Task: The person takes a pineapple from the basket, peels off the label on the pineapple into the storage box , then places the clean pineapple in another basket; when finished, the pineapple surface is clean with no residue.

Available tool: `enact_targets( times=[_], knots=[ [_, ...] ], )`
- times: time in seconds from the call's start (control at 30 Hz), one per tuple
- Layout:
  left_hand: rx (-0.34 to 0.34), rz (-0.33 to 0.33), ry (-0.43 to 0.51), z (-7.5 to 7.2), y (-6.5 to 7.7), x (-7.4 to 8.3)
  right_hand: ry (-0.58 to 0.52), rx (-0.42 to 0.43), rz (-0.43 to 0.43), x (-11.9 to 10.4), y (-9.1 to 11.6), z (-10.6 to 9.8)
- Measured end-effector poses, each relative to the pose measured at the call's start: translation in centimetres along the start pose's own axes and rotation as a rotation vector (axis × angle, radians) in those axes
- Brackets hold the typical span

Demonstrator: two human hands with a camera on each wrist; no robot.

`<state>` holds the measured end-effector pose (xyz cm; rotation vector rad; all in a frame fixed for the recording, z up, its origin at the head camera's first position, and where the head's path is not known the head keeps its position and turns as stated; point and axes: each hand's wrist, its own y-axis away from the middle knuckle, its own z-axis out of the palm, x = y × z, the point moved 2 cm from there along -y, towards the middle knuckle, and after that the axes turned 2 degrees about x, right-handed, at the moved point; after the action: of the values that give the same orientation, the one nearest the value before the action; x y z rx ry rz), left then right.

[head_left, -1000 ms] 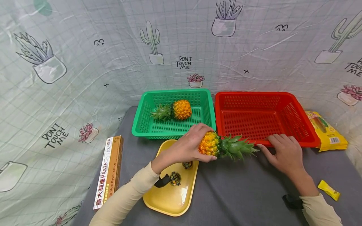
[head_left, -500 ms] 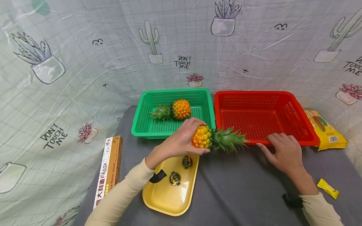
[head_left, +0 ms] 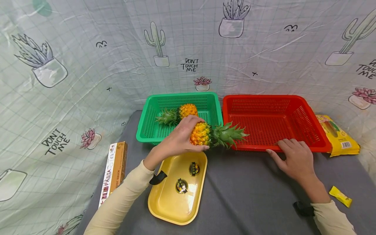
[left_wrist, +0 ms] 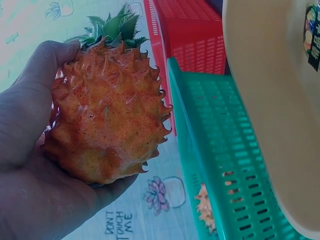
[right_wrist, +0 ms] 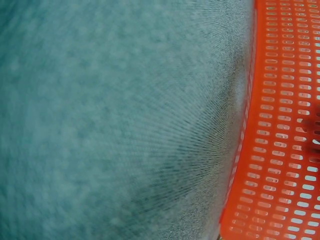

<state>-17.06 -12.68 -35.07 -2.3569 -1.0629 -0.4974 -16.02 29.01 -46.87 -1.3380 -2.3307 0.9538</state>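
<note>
My left hand [head_left: 181, 133] holds a small pineapple [head_left: 201, 133] by its yellow-orange body. The fruit lies sideways above the front rim of a green basket [head_left: 144, 125], with its leafy crown [head_left: 227, 134] pointing right, over the edge of a red basket [head_left: 315, 125]. In the left wrist view, thumb and fingers wrap round the pineapple [left_wrist: 107, 115]. A second pineapple [head_left: 188, 110] lies inside the green basket, partly hidden by my left hand. My right hand [head_left: 296, 160] rests on the red basket's front rim; the right wrist view shows no part of it, only basket and cloth.
A yellow tray [head_left: 179, 209] with two round stickers lies below the left hand. At left is a pasta box [head_left: 114, 169], partly covered by my sleeve. Right of the red basket lies a yellow packet [head_left: 342, 138], and a small yellow wrapped item [head_left: 340, 196] lies near the right forearm.
My left hand has carried the pineapple left and away from me, from in front of the baskets to over the green basket's front rim. The right hand stays on the red basket's rim.
</note>
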Motion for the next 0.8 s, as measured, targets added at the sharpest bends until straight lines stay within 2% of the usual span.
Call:
enact_targets(
  times=[0.37,0.8],
  knots=[
    [-0.033,-0.062,0.013,-0.9,0.0,-1.2,-0.023,-0.031,0.009,0.1,0.2,-0.1],
    [-0.026,-0.112,0.061,-2.3,-0.3,-4.0,-0.016,-0.033,0.007,0.4,0.2,0.1]
  ],
)
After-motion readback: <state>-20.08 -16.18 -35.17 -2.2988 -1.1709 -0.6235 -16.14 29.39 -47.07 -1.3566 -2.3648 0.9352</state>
